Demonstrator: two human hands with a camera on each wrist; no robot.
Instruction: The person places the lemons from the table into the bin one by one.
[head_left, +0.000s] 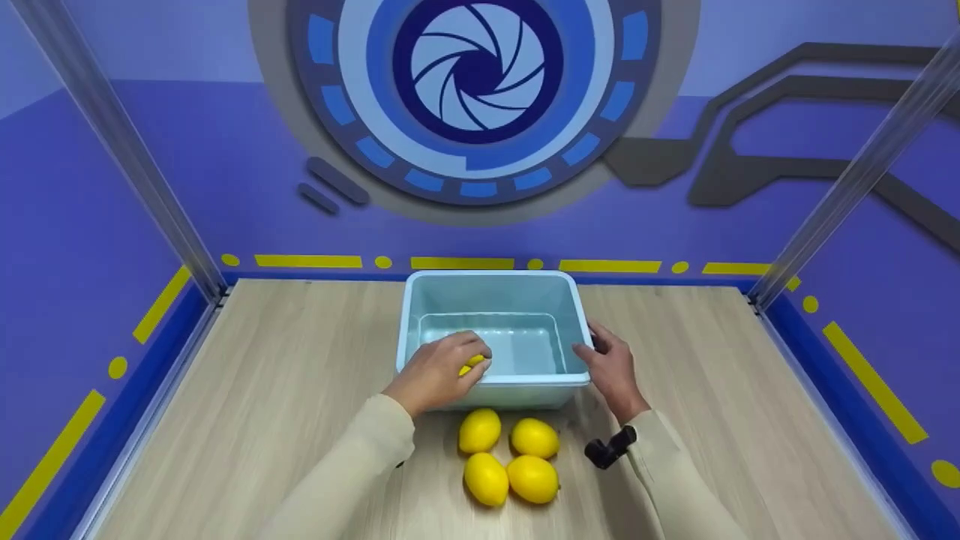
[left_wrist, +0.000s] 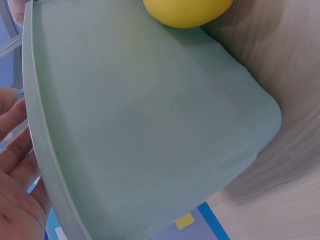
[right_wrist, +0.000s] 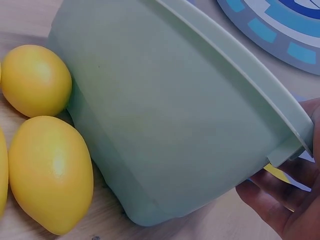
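Note:
A pale blue-green plastic bin (head_left: 491, 380) stands on the table. My left hand (head_left: 439, 371) reaches over its front rim, fingers curled round a yellow lemon (head_left: 474, 364) that is mostly covered by them. At the bin's right side, my right hand (head_left: 616, 371) grips the rim, thumb on the inside and fingers outside under the edge, as the right wrist view shows too. Several lemons (head_left: 486, 478) lie grouped on the table just in front of the bin. One lemon (right_wrist: 37, 81) sits right by the bin's front wall (right_wrist: 165, 110).
The light wood table (head_left: 315, 330) carries everything. Behind the bin rises a blue-purple printed panel (head_left: 225, 187), with similar panels at both sides. Metal posts (head_left: 832, 187) mark the back corners. A black device (head_left: 610, 448) is strapped at the right wrist.

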